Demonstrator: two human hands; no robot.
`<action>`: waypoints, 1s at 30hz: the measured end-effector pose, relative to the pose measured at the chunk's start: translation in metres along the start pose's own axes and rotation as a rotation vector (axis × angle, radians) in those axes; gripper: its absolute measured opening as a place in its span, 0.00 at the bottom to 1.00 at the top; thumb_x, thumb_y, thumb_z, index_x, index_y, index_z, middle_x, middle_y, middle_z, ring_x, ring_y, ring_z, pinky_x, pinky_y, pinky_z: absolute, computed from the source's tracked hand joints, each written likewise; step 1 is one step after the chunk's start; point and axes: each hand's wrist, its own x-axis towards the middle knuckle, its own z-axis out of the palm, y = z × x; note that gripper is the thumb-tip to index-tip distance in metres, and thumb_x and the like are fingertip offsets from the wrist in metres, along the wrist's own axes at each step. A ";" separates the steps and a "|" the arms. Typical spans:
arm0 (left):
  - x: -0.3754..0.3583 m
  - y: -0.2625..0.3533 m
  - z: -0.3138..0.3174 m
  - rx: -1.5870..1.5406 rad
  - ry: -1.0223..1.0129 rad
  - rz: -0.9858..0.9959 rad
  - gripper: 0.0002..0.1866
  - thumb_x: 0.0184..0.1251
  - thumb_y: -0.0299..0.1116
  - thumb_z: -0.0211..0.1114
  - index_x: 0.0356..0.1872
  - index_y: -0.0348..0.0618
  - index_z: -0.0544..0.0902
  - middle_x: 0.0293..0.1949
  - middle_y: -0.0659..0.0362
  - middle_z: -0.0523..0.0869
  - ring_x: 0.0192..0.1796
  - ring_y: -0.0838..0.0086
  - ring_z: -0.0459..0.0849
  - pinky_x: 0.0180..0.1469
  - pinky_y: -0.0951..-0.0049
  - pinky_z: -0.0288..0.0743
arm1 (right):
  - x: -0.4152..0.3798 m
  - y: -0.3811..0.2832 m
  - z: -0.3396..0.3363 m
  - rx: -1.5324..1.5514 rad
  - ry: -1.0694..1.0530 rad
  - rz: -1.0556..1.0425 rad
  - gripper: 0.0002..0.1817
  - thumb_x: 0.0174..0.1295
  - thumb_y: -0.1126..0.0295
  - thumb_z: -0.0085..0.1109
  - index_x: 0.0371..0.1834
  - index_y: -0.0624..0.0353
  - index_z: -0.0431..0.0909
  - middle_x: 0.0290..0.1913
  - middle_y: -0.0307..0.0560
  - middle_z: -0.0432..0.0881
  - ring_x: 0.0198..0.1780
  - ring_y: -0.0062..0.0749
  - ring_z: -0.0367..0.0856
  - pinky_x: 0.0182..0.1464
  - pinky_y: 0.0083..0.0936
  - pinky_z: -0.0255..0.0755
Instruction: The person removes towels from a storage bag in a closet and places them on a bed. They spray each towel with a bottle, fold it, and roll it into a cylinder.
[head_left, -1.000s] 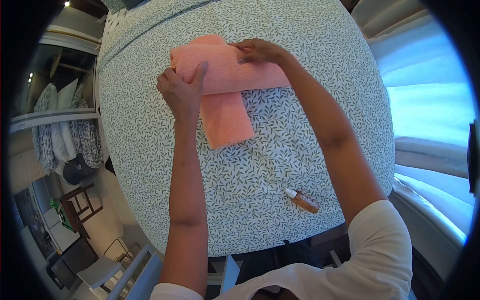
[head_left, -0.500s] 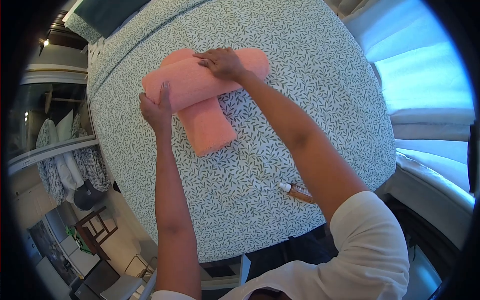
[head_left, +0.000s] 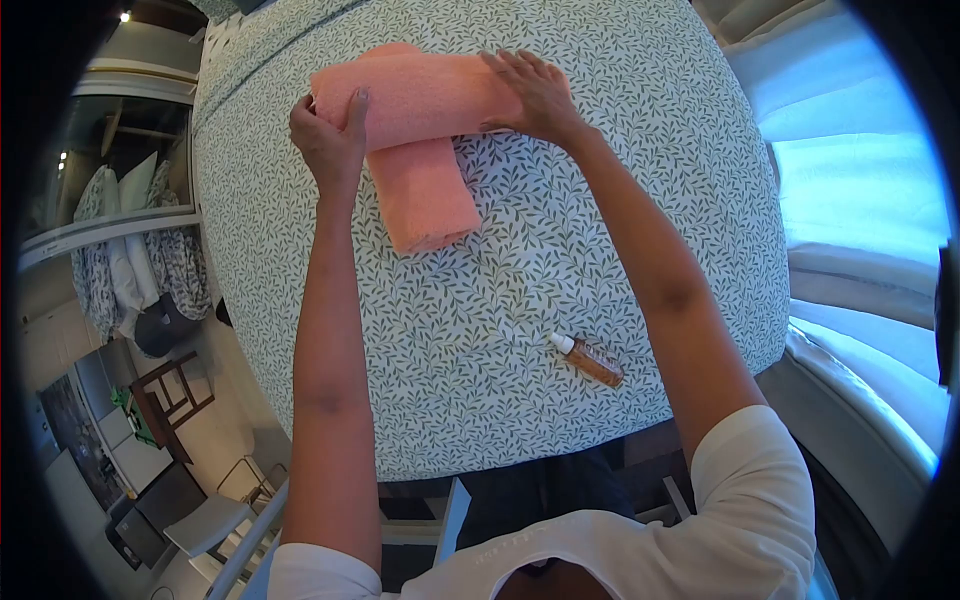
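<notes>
A rolled peach-pink towel [head_left: 425, 100] lies crosswise over a second rolled pink towel [head_left: 425, 195], whose near end points toward me. My left hand [head_left: 335, 140] grips the upper roll's left end, thumb on top and fingers around the edge. On the right end of the same roll rests my right hand [head_left: 535, 97], its fingers spread over the top and its thumb toward the near side. Part of the lower roll is hidden beneath the upper one.
The rolls lie on a bed [head_left: 560, 240] with a leaf-patterned cover. A bottle of amber liquid with a white cap [head_left: 590, 362] lies near the front edge. Light curtains [head_left: 850, 190] hang at right; a wooden chair [head_left: 175, 400] stands at lower left.
My right hand has slid from the middle of the upper roll to its right end, and its fingers have spread. The upper roll now lies more level. The view has shifted.
</notes>
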 end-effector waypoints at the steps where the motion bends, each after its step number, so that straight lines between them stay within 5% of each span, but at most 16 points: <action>1: -0.001 0.002 -0.003 0.018 -0.040 0.001 0.43 0.53 0.56 0.67 0.53 0.24 0.62 0.49 0.40 0.68 0.54 0.54 0.68 0.55 0.58 0.66 | -0.007 -0.003 -0.007 -0.012 0.052 0.015 0.50 0.41 0.40 0.67 0.69 0.41 0.55 0.66 0.47 0.62 0.70 0.47 0.53 0.66 0.53 0.49; 9: -0.049 0.004 -0.039 0.078 0.069 0.057 0.40 0.58 0.54 0.63 0.58 0.28 0.62 0.51 0.40 0.69 0.55 0.51 0.66 0.56 0.56 0.63 | -0.183 -0.068 -0.055 0.243 0.096 0.243 0.23 0.57 0.66 0.60 0.56 0.60 0.70 0.46 0.53 0.76 0.49 0.48 0.71 0.51 0.36 0.66; 12: -0.148 -0.015 -0.056 0.181 0.048 0.095 0.34 0.62 0.48 0.61 0.59 0.30 0.63 0.52 0.40 0.70 0.55 0.50 0.66 0.57 0.54 0.62 | -0.270 -0.121 -0.067 0.238 -0.074 0.275 0.20 0.53 0.71 0.63 0.51 0.59 0.73 0.42 0.50 0.76 0.46 0.44 0.72 0.48 0.36 0.67; 14: -0.255 -0.039 -0.062 0.344 -0.081 0.040 0.36 0.61 0.47 0.61 0.64 0.35 0.61 0.60 0.41 0.65 0.62 0.41 0.60 0.61 0.48 0.57 | -0.320 -0.153 -0.063 0.342 -0.183 0.040 0.22 0.53 0.69 0.63 0.53 0.55 0.74 0.49 0.47 0.75 0.53 0.43 0.72 0.54 0.39 0.66; 16: -0.360 -0.024 -0.098 0.377 -0.541 -0.171 0.40 0.59 0.52 0.61 0.70 0.56 0.56 0.71 0.46 0.47 0.68 0.31 0.43 0.56 0.29 0.53 | -0.358 -0.194 -0.069 0.263 -0.474 -0.177 0.26 0.53 0.64 0.63 0.58 0.45 0.73 0.63 0.44 0.67 0.66 0.46 0.62 0.63 0.48 0.58; 18: -0.438 -0.008 -0.145 0.521 -1.003 -0.430 0.41 0.57 0.53 0.62 0.71 0.67 0.52 0.73 0.51 0.38 0.67 0.26 0.37 0.53 0.22 0.51 | -0.403 -0.220 -0.071 0.269 -0.855 -0.247 0.28 0.54 0.59 0.60 0.62 0.38 0.69 0.73 0.39 0.51 0.74 0.44 0.44 0.69 0.57 0.42; 21: -0.524 -0.013 -0.196 0.540 -0.925 -0.566 0.45 0.55 0.51 0.65 0.71 0.72 0.48 0.73 0.53 0.33 0.66 0.22 0.36 0.53 0.21 0.50 | -0.487 -0.232 -0.061 0.226 -1.178 -0.478 0.28 0.58 0.60 0.56 0.65 0.35 0.65 0.76 0.34 0.37 0.76 0.41 0.33 0.70 0.60 0.32; 25: -0.566 -0.013 -0.239 0.366 -0.969 -0.846 0.50 0.54 0.43 0.68 0.71 0.73 0.41 0.73 0.54 0.29 0.65 0.22 0.38 0.55 0.22 0.50 | -0.523 -0.250 -0.058 0.148 -1.105 -0.607 0.25 0.59 0.63 0.54 0.63 0.43 0.68 0.72 0.44 0.53 0.72 0.45 0.49 0.69 0.55 0.43; 27: -0.577 -0.019 -0.247 0.285 -0.954 -0.954 0.48 0.57 0.43 0.65 0.71 0.73 0.39 0.73 0.50 0.28 0.65 0.21 0.39 0.55 0.22 0.51 | -0.512 -0.242 -0.048 0.635 -1.099 0.060 0.21 0.55 0.67 0.58 0.54 0.54 0.73 0.62 0.52 0.69 0.68 0.50 0.59 0.68 0.47 0.49; 29: -0.583 -0.028 -0.261 0.218 -0.872 -1.003 0.44 0.58 0.44 0.64 0.72 0.65 0.45 0.73 0.50 0.32 0.67 0.26 0.40 0.56 0.24 0.51 | -0.459 -0.236 -0.057 0.279 -0.535 0.047 0.18 0.57 0.68 0.53 0.51 0.61 0.73 0.44 0.53 0.79 0.50 0.54 0.74 0.57 0.45 0.62; 30: -0.598 -0.039 -0.265 0.191 -0.870 -0.992 0.41 0.58 0.44 0.63 0.71 0.58 0.50 0.73 0.49 0.36 0.68 0.29 0.40 0.57 0.25 0.51 | -0.442 -0.221 -0.052 0.073 -0.311 0.102 0.23 0.54 0.66 0.57 0.54 0.62 0.70 0.48 0.55 0.77 0.53 0.53 0.72 0.58 0.44 0.61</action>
